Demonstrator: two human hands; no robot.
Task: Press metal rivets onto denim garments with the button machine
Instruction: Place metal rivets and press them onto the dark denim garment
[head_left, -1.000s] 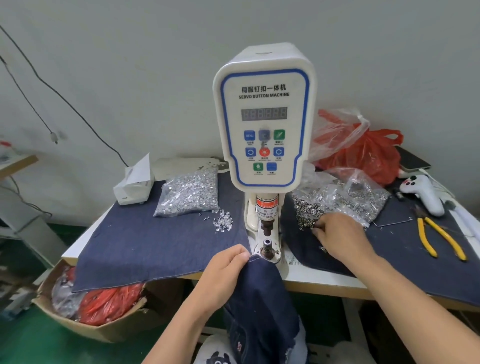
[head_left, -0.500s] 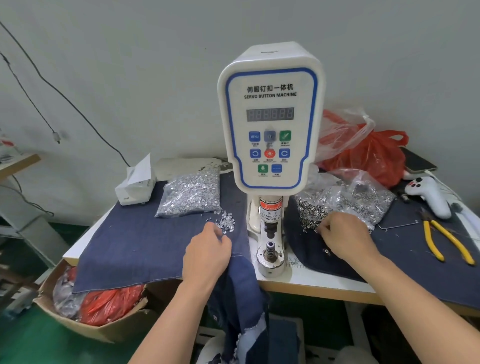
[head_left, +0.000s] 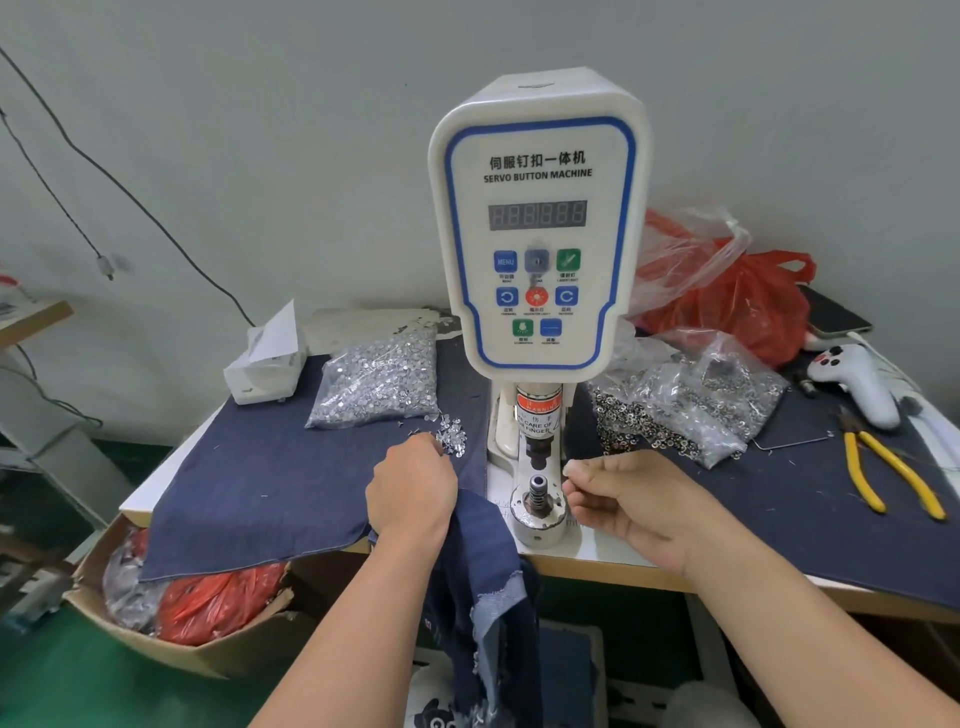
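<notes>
Head view only: we see our left hand (head_left: 413, 488) reaching to a small loose heap of rivets (head_left: 451, 439) on the blue cloth (head_left: 270, 488). Its fingers are curled down at the heap, fingertips hidden behind the knuckles, so we cannot tell whether they have pinched a rivet. Under the heel of that hand the denim garment (head_left: 488, 571) hangs off the table edge (head_left: 587, 564), its frayed hem below our wrist.

Our right hand (head_left: 631, 501) is just beside the lower post (head_left: 538, 493) of the button machine (head_left: 537, 234), thumb and forefinger pressed together in a pinch; whatever is between them is too small to make out.

Beyond the left fingers lies a bag of rivets (head_left: 376, 384); beyond the right fingers, a bag of ring-shaped metal parts (head_left: 685, 410). Further right of that hand lie yellow-handled pliers (head_left: 883, 470).
</notes>
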